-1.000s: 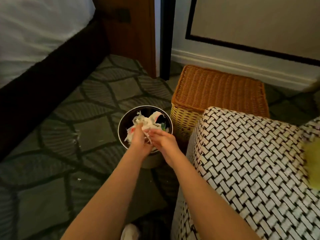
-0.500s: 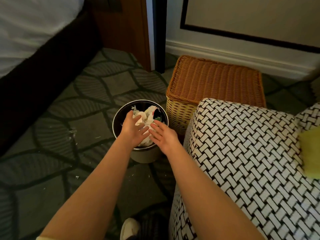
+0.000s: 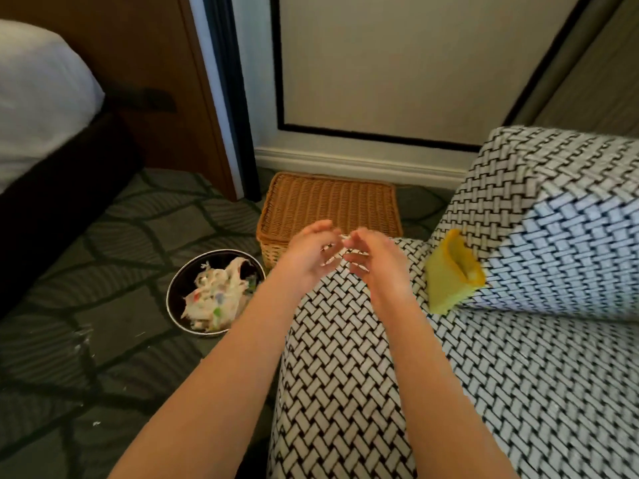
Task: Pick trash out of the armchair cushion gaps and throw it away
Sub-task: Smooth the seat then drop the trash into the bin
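- Above the near arm of the armchair (image 3: 339, 340): left hand (image 3: 307, 257) and right hand (image 3: 375, 262), close together, palms turned toward each other, fingers loosely spread, nothing plainly held.
- Half a second ago both down at the bin, fingers on the trash; now lifted up and to the right, clear of it.
- Left of the chair arm, on the carpet (image 3: 114, 257): round dark trash bin (image 3: 172, 307), heaped with crumpled white trash (image 3: 214, 295) flecked with colour.
- Just beyond the hands: closed wicker basket (image 3: 328, 198), against the baseboard.
- Right of the hands: yellow piece (image 3: 446, 281), wedged in the gap under the back cushion (image 3: 560, 236).
- Far left: bed (image 3: 38, 98), cut off by the frame.
- Fingertips smeared by motion blur; impossible to tell whether any scrap is pinched there.
- Material of the yellow piece unclear.
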A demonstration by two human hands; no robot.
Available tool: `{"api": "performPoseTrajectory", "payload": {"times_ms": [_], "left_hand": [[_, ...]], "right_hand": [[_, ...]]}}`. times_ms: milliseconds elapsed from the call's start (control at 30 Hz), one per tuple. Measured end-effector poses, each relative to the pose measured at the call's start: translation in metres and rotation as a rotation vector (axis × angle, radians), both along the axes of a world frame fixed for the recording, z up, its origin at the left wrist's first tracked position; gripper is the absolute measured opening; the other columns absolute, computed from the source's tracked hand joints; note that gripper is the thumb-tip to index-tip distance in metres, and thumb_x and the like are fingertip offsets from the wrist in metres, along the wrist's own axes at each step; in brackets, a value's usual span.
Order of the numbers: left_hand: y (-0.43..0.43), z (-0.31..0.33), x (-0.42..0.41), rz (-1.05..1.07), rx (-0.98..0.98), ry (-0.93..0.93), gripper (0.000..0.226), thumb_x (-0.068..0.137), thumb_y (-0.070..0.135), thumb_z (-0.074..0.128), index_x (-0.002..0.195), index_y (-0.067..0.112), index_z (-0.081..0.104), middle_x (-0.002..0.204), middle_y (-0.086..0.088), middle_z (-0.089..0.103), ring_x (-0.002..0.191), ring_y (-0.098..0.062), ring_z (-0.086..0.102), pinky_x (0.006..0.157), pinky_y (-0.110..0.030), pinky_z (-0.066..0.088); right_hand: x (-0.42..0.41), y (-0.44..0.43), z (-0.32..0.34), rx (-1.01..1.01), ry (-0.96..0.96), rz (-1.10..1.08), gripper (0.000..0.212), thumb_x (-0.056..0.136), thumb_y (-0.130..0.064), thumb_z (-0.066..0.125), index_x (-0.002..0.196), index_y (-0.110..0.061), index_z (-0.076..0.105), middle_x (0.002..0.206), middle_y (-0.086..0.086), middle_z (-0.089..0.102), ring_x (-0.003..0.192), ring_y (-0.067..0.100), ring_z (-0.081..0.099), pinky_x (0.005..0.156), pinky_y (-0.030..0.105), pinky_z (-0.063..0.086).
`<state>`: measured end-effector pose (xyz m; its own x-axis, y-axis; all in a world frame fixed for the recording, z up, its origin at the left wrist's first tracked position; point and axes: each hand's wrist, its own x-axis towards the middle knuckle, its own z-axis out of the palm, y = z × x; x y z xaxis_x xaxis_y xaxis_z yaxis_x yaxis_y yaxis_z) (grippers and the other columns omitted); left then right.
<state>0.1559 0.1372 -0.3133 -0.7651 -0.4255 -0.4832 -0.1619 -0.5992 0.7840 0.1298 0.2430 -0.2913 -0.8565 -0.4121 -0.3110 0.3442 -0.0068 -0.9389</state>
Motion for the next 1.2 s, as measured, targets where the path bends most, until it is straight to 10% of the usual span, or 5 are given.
{"api": "performPoseTrajectory", "payload": {"times_ms": [300,467,800,1000,1200], "left_hand": [[0.113,0.010,-0.038,-0.445,-0.470,-0.084,0.016,0.088,0.006,0.054,0.092,0.021,0.052,0.075,0.002,0.054,0.067,-0.010,0.049,0.062,-0.023,0.041],[0.129,-0.003,-0.045,-0.413,-0.609,-0.153,0.029,0.093,0.030,0.049,0.118,0.018,0.045,0.099,0.005,0.054,0.083,-0.011,0.053,0.063,-0.021,0.040],[0.110,-0.003,-0.077,-0.337,-0.843,-0.039,0.039,0.098,0.024,0.041,0.137,0.021,0.038,0.142,0.003,0.040,0.130,-0.015,0.036,0.102,-0.029,0.031],[0.087,-0.001,-0.071,-0.400,-0.930,-0.036,0.017,0.093,0.021,0.049,0.107,0.018,0.058,0.101,0.009,0.057,0.100,-0.011,0.050,0.082,-0.023,0.041],[0.078,0.009,-0.055,-0.510,-1.141,0.087,0.012,0.080,0.020,0.067,0.091,0.019,0.071,0.086,0.014,0.065,0.078,-0.002,0.056,0.088,-0.029,0.046]], "right_hand": [[-0.021,0.114,-0.011,0.764,0.430,-0.467,0.043,0.082,-0.034,0.064,0.119,-0.015,0.053,0.125,0.014,0.050,0.114,0.028,0.043,0.083,0.029,0.030],[-0.034,0.118,-0.033,0.617,0.150,-0.043,0.059,0.085,-0.033,0.062,0.133,-0.012,0.034,0.120,0.010,0.056,0.112,0.030,0.053,0.090,0.037,0.042],[-0.044,0.112,-0.041,0.423,0.146,-0.316,0.029,0.086,0.002,0.042,0.076,-0.023,0.053,0.066,-0.007,0.052,0.060,0.006,0.045,0.058,0.021,0.039],[-0.040,0.108,-0.033,0.179,0.065,-0.266,0.017,0.083,-0.008,0.056,0.091,-0.022,0.063,0.096,0.007,0.065,0.099,0.029,0.060,0.088,0.045,0.050],[-0.044,0.094,-0.013,0.286,0.522,-0.248,0.027,0.084,-0.036,0.062,0.108,-0.023,0.063,0.100,-0.012,0.061,0.094,0.003,0.056,0.081,0.017,0.045]]}}
